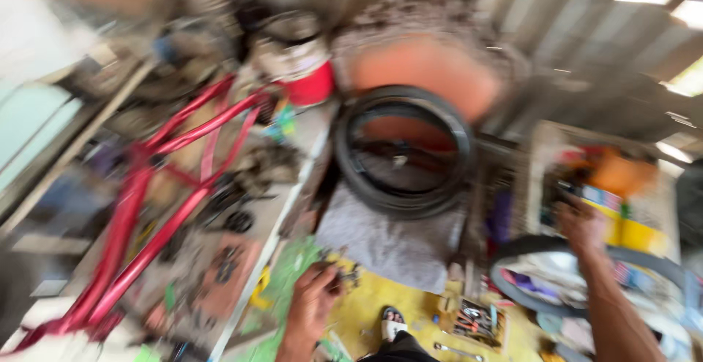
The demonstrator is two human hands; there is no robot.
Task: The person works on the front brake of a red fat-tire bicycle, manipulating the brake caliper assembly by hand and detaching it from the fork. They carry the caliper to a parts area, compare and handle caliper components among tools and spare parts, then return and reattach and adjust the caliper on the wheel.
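Item one: my left hand (313,305), low in the near centre. Its fingers are curled together around a small dark metal part (344,274), which pokes out past the fingertips; the blur hides what kind of part it is.

Item two: my right hand (581,223), stretched out to the right and farther off. It rests on the top edge of a black tyre (512,292) that arcs around it at near right. Whether those fingers are spread or closed on the rubber, I cannot tell, since the frame is smeared there.

Item three: a second black tyre on its wheel (403,149), standing at centre, well beyond my left hand, on a grey cloth (388,241).

Item four: a red bicycle frame (146,223), lying along the left side on a cluttered workbench (285,201), running from near left up toward a red tub (311,83) at the far end.

Item five: a small tray of tools (476,322) on the yellow floor (366,311), between my two hands, with a spanner (458,350) just nearer.

Item six: my sandalled foot (392,324), at the near edge, just right of my left hand.

Item seven: a box of bright packets (622,201), right side, just beyond my right hand.
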